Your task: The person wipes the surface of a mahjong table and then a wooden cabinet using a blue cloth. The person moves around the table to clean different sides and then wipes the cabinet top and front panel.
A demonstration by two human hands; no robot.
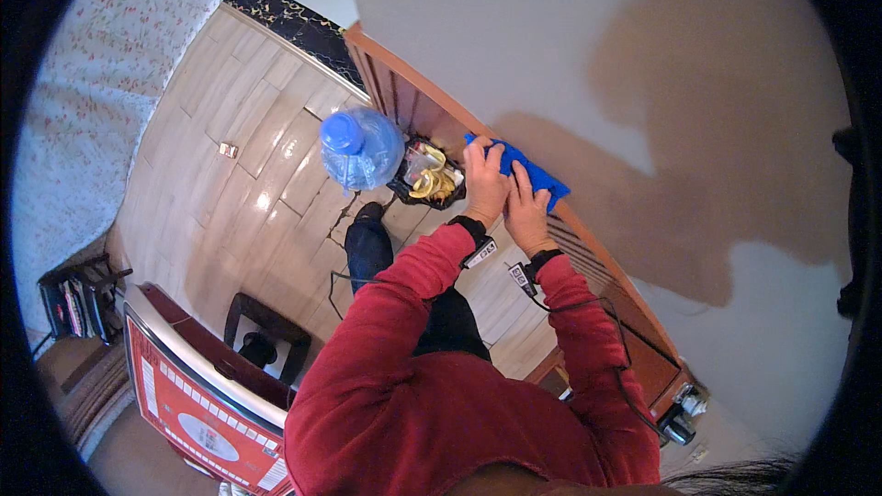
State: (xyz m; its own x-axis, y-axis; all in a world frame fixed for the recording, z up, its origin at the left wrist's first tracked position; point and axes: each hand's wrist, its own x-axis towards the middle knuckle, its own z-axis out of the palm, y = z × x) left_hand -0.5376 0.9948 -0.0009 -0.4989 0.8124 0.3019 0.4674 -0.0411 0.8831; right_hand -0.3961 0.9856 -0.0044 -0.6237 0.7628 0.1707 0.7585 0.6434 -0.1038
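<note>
A folded blue cloth [555,186] lies along the narrow top edge of the brown wooden wainscot [613,272], against the pale wall. My left hand [486,182] is on the cloth's far end, its fingers bent over it. Close beside it, my right hand [529,217] holds the middle of the cloth with its fingers stretched forward. The cloth's underside and most of my fingertips' grip are hidden. Both wrists wear black straps with small white tagged devices, and cables run from them along my red sleeves.
A large blue water bottle [365,151] and a black-lined bin [434,182] with peels stand by the panelling. On the tiled floor [275,145] lies a small box [229,150]. A red-topped table [207,420] and black stool [269,337] are left; bottles [682,413] are right.
</note>
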